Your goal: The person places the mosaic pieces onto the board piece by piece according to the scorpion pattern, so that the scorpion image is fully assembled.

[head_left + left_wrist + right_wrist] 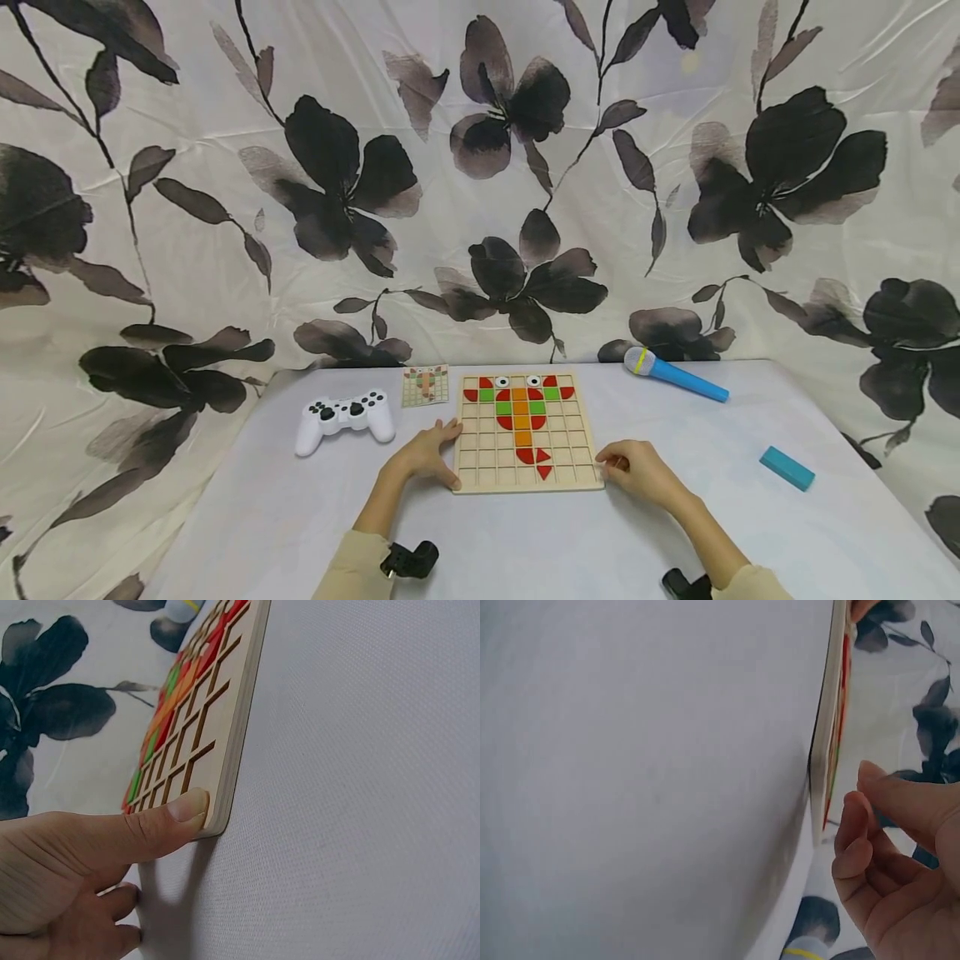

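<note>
A wooden grid board point(480, 475) lies on the table, bearing red curved pieces, green and orange squares point(521, 421), two eye pieces and red triangles point(544, 472). My left hand point(423, 457) holds the board's left side; in the left wrist view its thumb point(161, 825) presses on the near corner, other fingers partly hidden. Beside the right edge is my right hand point(641, 473), its fingers loosely curled. In the right wrist view nothing shows between that hand's thumb point(900, 796) and fingers; whether it touches the board I cannot tell.
A small pattern card point(425, 386) lies just left of the board's top. Farther left is a white game controller point(345, 419). A blue toy microphone point(678, 375) lies at the back right, and a teal block point(787, 468) at the right. Floral cloth point(420, 250) hangs behind the table.
</note>
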`<state>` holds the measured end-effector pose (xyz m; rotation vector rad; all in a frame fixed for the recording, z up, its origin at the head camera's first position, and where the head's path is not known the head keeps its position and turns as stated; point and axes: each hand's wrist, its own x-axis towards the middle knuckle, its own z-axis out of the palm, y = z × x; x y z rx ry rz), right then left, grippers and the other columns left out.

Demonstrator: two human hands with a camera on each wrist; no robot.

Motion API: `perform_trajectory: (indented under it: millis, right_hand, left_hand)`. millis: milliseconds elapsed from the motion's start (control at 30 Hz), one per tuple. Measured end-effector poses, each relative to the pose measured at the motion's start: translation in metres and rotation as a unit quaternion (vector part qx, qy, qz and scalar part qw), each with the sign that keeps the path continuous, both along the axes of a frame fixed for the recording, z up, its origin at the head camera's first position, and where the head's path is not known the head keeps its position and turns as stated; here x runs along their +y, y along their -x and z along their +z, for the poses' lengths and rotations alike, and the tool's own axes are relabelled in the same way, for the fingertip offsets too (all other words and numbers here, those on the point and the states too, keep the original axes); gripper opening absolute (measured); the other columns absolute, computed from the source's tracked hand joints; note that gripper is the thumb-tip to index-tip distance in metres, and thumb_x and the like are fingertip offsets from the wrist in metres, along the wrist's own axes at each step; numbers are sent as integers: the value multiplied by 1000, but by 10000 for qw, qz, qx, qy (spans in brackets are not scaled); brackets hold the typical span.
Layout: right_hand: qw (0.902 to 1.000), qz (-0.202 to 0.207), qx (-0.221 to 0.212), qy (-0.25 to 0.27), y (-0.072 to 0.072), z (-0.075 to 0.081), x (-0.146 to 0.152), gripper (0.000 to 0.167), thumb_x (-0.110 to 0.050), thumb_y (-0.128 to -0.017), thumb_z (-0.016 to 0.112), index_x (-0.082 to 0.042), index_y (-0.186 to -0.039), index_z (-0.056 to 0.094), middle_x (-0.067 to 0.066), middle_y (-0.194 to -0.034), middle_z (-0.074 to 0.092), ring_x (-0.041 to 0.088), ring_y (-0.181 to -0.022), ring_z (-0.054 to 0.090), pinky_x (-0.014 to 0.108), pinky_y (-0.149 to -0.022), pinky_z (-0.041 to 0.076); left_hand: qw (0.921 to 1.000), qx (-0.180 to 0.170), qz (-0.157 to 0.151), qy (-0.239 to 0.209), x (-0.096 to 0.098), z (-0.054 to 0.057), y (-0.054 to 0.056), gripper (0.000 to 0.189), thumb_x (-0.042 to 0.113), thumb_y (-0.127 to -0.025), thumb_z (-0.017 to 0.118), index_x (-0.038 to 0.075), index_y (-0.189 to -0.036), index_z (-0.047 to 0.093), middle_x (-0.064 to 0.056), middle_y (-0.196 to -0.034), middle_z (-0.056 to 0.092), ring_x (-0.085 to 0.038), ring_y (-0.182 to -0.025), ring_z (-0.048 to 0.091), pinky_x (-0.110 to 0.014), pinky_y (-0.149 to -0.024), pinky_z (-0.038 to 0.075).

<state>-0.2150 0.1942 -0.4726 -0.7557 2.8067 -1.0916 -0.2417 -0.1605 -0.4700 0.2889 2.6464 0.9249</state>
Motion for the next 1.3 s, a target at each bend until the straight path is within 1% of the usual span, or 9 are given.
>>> perform_trajectory:
  millis: [200,433,567,800,967,1167,1300]
  right_hand:
    - [9997,221,-127,40,4,-2,-25,16,-3,-82,68,2,-97,68,-3,-75,58,4,-64,46,20,-55,43]
    - [9968,742,60,-287,9,-2,-58,17,-4,-82,69,2,-97,71,0,-79,60,6,-66,46,19,-56,42]
    - [9955,784,192,-498,9,-3,-68,15,-2,-80,69,2,-95,73,4,-82,63,7,-70,47,19,-58,43]
    - [9953,689,352,-583,10,-2,-75,14,0,-79,71,3,-92,74,4,-80,63,10,-72,52,19,-59,45]
    - [9952,659,400,-605,11,-2,-76,13,2,-77,72,2,-90,75,3,-78,63,9,-70,51,19,-58,45]
    - [9930,749,502,-766,15,-4,-75,13,3,-76,72,2,-89,75,3,-80,64,12,-73,55,20,-62,49]
    - [9923,842,520,-742,17,-4,-74,12,3,-76,72,2,-88,75,3,-79,64,14,-74,57,22,-64,50]
  left_hand:
    - [10000,42,-33,-5,-1,0,0,93,9,-56,88,1,-139,45,-14,-150,32,-46,-137,20,-60,-109,20]
    - [10000,35,-55,-36,1,1,0,94,9,-56,88,1,-139,44,-14,-150,32,-47,-137,21,-60,-109,21]
    - [9999,43,-93,-38,2,1,-1,93,9,-57,88,1,-139,44,-14,-150,32,-46,-137,21,-60,-109,21]
    - [9999,40,-90,-17,1,3,-1,93,8,-57,88,0,-139,44,-15,-150,31,-46,-137,20,-59,-109,20]
    - [10000,3,-67,-41,0,4,-1,93,7,-57,87,0,-139,44,-15,-151,31,-45,-138,19,-59,-110,20]
    - [10000,-3,-26,-32,1,3,-1,93,7,-56,88,1,-139,44,-14,-150,32,-45,-138,20,-59,-110,20]
    - [10000,4,-46,-55,0,2,0,94,8,-56,88,1,-139,44,-13,-150,32,-44,-138,20,-58,-110,19]
